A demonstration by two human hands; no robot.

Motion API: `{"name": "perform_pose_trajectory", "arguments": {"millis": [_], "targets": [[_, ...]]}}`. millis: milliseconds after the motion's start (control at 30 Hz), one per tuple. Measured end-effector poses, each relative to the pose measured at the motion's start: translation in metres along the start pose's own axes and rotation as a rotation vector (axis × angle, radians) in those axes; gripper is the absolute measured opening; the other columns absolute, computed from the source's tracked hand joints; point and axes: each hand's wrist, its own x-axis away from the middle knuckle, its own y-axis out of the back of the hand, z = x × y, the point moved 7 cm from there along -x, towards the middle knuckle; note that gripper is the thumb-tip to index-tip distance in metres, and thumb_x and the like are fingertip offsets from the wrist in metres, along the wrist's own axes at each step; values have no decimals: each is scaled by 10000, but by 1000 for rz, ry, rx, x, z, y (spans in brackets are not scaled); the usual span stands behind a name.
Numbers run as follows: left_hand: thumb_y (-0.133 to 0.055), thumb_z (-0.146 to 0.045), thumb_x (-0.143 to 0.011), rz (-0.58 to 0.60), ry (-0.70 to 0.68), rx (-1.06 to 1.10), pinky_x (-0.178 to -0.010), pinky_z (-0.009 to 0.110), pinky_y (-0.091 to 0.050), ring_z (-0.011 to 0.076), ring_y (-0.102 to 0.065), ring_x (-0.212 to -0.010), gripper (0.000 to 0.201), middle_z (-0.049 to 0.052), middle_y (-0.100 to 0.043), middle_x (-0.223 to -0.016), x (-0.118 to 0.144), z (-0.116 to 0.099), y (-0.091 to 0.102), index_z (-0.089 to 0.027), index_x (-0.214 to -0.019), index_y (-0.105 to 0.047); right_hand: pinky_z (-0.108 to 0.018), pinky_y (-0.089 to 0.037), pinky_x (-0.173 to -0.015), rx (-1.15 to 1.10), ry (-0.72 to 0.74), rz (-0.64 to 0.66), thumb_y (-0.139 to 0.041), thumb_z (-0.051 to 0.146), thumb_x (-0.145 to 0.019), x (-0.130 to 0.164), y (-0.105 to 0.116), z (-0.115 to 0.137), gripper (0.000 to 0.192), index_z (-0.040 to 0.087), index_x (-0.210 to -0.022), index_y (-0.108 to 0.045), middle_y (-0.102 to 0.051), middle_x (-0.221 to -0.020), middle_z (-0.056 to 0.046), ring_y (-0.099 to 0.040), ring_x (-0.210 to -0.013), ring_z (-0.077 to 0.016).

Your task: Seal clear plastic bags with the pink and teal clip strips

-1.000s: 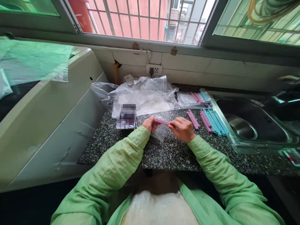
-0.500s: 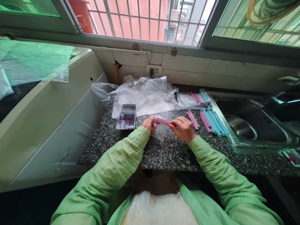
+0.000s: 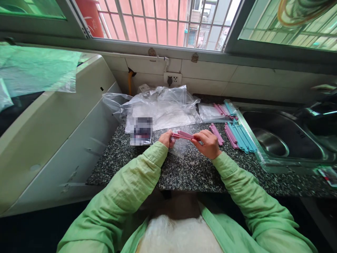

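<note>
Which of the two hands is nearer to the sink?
Right. The right hand is left of the sink, with pink and blue strips between; the left hand is farther left.

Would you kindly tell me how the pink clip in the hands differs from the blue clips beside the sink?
The pink clip, partly open, is held between the left hand and right hand; the blue clips lie side by side on the counter. The pink clip is dusky pink; the blue clips, light turquoise. Both are long and narrow.

Bags (image 3: 165, 107) lie behind the clip (image 3: 185, 134), left of the sink (image 3: 279, 124).
</note>
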Motion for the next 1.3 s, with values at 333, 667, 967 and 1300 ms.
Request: {"name": "perform_pose_trajectory", "arguments": {"millis": [333, 667, 967, 1300], "targets": [[-354, -452, -787, 10, -1, 23, -294, 200, -165, 39, -235, -245, 440, -47, -331, -313, 0, -2, -1, -127, -548, -530, -260, -396, -589, -3, 2, -34, -540, 248, -748, -1, 3, 0, 74, 178, -729, -553, -588, -649, -24, -494, -620, -132], [-329, -393, -803, -26, -10, 10, -296, 205, -159, 47, -232, -244, 431, -38, -319, -293, -2, -2, 3, -130, -533, -538, -251, -389, -570, -82, -10, -54, -559, 208, -721, -2, 7, -1, 36, 179, -718, -539, -558, -601, -6, -480, -576, -116], [-289, -330, -821, -50, 14, 66, -280, 196, -167, 50, -242, -229, 426, -42, -321, -292, -1, -5, 4, -121, -532, -523, -247, -376, -546, -142, -47, -79, -568, 185, -708, -1, 10, -6, 55, 184, -685, -518, -521, -563, 12, -461, -547, -104], [-300, -343, -827, -65, 44, 87, -285, 205, -163, 57, -239, -234, 429, -34, -315, -281, -1, -5, 7, -141, -505, -496, -232, -410, -498, -150, -96, -91, -578, 195, -695, 0, 11, -12, 95, 186, -644, -498, -571, -613, -6, -468, -517, -88]]}}
